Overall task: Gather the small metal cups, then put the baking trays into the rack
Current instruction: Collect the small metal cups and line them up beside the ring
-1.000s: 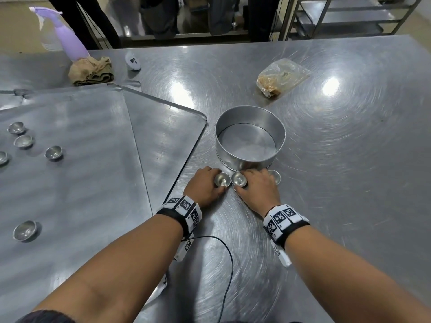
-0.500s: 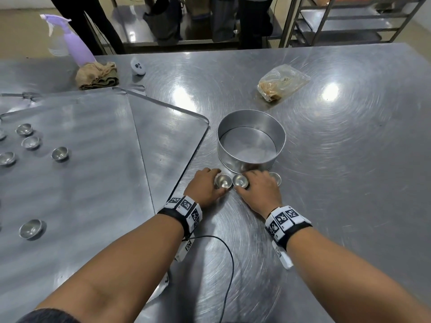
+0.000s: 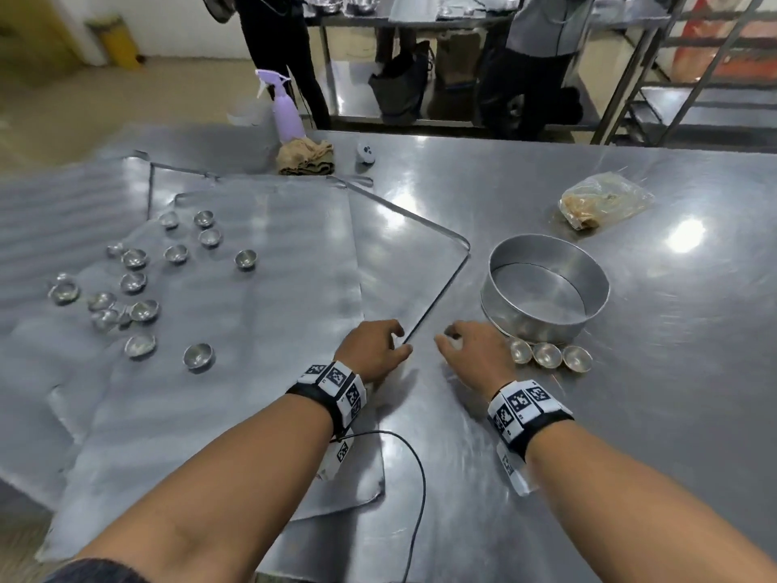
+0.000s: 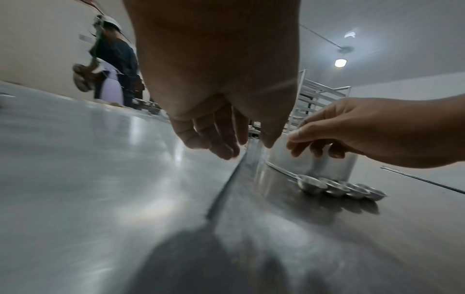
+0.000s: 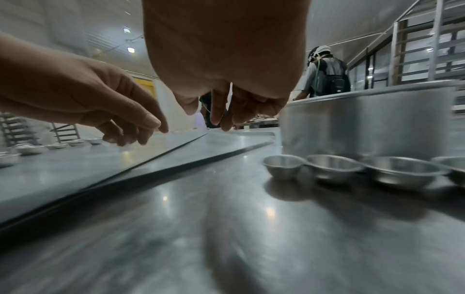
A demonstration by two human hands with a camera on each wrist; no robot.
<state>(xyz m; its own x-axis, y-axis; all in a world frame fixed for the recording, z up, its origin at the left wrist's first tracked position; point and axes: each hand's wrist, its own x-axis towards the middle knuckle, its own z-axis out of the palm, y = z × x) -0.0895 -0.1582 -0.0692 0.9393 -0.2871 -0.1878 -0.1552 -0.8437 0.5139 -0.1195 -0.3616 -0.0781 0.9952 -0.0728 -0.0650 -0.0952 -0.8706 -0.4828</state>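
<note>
A row of small metal cups (image 3: 546,354) stands on the steel table against the front of a round cake tin (image 3: 546,288); the right wrist view shows them side by side (image 5: 332,167). Several more cups (image 3: 134,284) lie scattered on the stacked flat baking trays (image 3: 273,288) at the left. My left hand (image 3: 393,345) hovers over the trays' right edge, fingers relaxed and empty. My right hand (image 3: 452,336) hangs just left of the cup row, also empty, fingers loosely bent (image 4: 314,147). Neither hand touches a cup.
A purple spray bottle (image 3: 286,115), a tan cloth (image 3: 307,157) and a small white object (image 3: 365,153) sit at the table's far edge. A plastic bag (image 3: 601,199) lies behind the tin. A metal rack (image 3: 693,98) stands beyond the table; people stand behind it.
Both hands let go of the cups in front of the tin and drew back to the left, toward the tray edge. The head view swung left, showing the cups on the trays.
</note>
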